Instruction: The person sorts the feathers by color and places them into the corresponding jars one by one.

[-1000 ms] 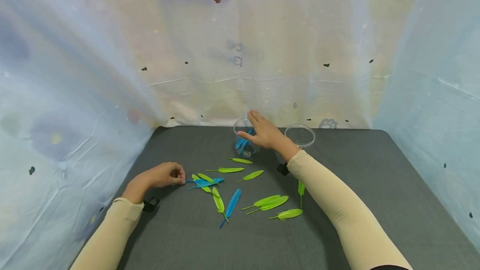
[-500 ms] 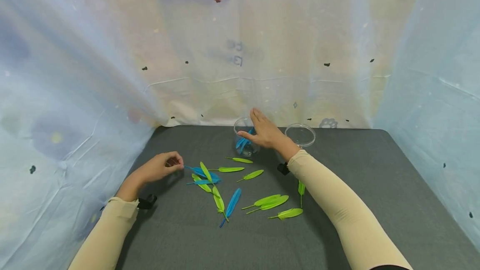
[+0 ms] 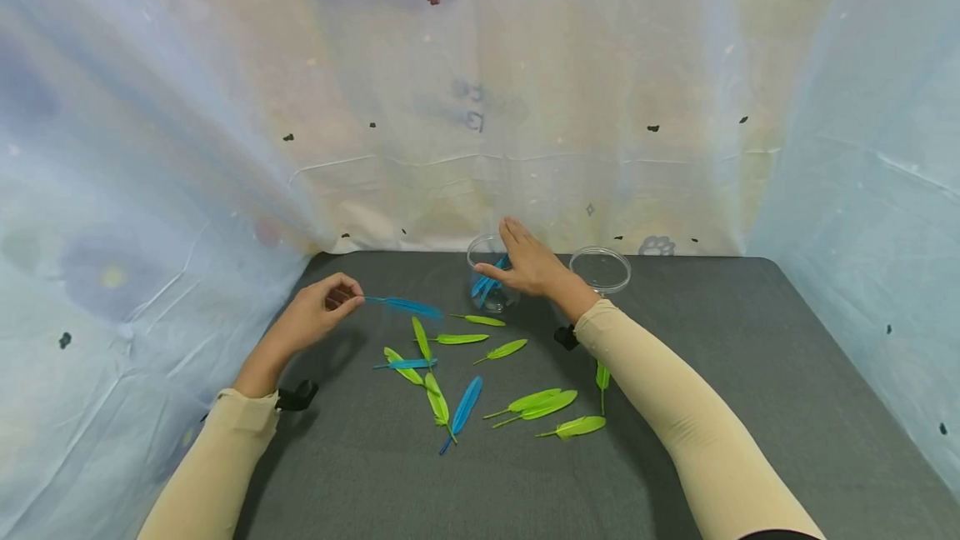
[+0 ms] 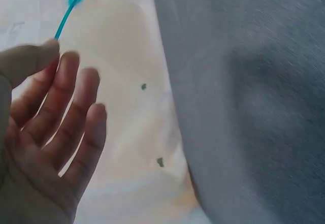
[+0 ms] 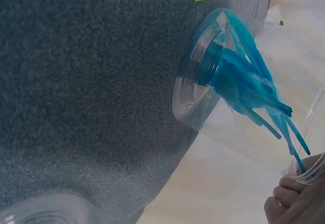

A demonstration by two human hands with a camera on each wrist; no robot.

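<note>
My left hand [image 3: 318, 307] pinches a blue feather [image 3: 408, 306] by its quill between thumb and fingertips, raised above the table left of the jar. In the left wrist view the feather's quill [image 4: 63, 23] rises from the pinch and the other fingers are loosely bent. My right hand [image 3: 536, 265] holds a clear jar [image 3: 497, 305] near its rim, thumb across the front and fingers toward the back. The jar stands upright at the back of the table. Several blue feathers [image 5: 244, 82] are inside it, quills toward the mouth.
Several green feathers [image 3: 461, 340] are scattered across the grey table [image 3: 525, 490]. Two blue feathers, one of them alone in front [image 3: 467, 407], also lie there. A clear round lid [image 3: 600, 270] is right of the jar. A patterned curtain [image 3: 555, 107] encloses the back and sides.
My left hand has lifted the blue feather from the pile and moved it up and back, closer to the jar. A green feather it lay against has turned. My right hand has stayed at the jar.
</note>
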